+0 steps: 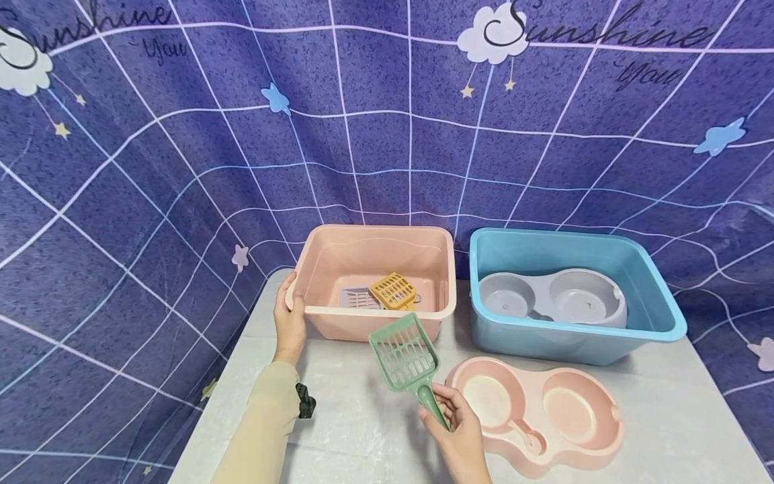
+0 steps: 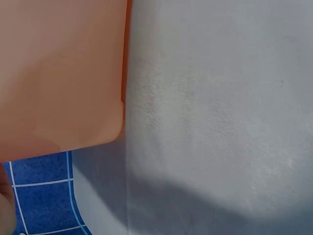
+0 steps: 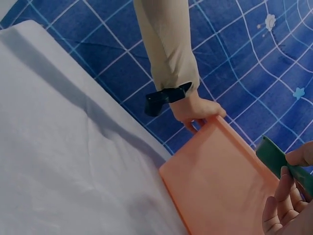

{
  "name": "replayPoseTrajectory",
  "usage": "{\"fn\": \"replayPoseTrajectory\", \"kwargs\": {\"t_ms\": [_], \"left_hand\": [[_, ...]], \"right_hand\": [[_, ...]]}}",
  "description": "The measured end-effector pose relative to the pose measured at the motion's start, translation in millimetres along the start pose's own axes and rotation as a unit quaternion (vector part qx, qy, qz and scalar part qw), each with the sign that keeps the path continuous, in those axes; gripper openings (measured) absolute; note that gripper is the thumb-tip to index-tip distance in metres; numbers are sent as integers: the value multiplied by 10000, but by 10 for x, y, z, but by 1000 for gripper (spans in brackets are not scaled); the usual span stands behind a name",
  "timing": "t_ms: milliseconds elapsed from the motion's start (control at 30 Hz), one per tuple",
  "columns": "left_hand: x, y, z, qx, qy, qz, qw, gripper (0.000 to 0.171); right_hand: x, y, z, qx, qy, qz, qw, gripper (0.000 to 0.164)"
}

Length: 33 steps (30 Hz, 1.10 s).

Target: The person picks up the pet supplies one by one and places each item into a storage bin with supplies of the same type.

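My left hand (image 1: 290, 327) grips the left end of the pink litter box (image 1: 347, 327) at its rim. The right wrist view also shows this hand (image 3: 199, 108) at the box's corner. In my right hand (image 1: 457, 430) is a green slotted litter scoop (image 1: 417, 384), held by its handle with the head pointing up and away. The scoop head overlaps the front wall of the pink box in the head view. Inside that box lie a yellow scoop (image 1: 393, 290) and a grey slotted scoop (image 1: 353, 298), partly covered by the yellow one.
A blue litter box (image 1: 562, 343) stands to the right with a grey double pet bowl (image 1: 542, 296) inside. A pink double bowl (image 1: 532, 380) sits in front of it on the white-covered table (image 1: 351, 417). Behind hangs a blue patterned curtain (image 1: 375, 154).
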<state>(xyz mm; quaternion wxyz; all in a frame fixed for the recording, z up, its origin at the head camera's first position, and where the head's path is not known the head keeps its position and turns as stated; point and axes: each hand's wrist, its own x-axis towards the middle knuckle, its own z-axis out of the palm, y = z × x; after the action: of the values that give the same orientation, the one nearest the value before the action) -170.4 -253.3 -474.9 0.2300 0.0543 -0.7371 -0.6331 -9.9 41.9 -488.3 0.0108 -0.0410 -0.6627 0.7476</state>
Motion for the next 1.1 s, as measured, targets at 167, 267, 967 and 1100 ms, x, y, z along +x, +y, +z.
{"fn": "replayPoseTrajectory", "kwargs": {"t_ms": [167, 267, 967, 1100], "left_hand": [[3, -2, 3, -63, -19, -2, 10000, 46], [4, -2, 4, -103, -20, 7, 9999, 46], [3, -12, -3, -59, -7, -84, 9999, 46], [2, -14, 2, -82, 4, -69, 9999, 46]], "right_hand": [[18, -24, 11, 38, 3, -156, 9999, 44], [26, -35, 25, 83, 27, -204, 9998, 42], [112, -132, 125, 198, -35, -161, 9997, 44], [141, -163, 149, 138, -29, -105, 9998, 44]]}}
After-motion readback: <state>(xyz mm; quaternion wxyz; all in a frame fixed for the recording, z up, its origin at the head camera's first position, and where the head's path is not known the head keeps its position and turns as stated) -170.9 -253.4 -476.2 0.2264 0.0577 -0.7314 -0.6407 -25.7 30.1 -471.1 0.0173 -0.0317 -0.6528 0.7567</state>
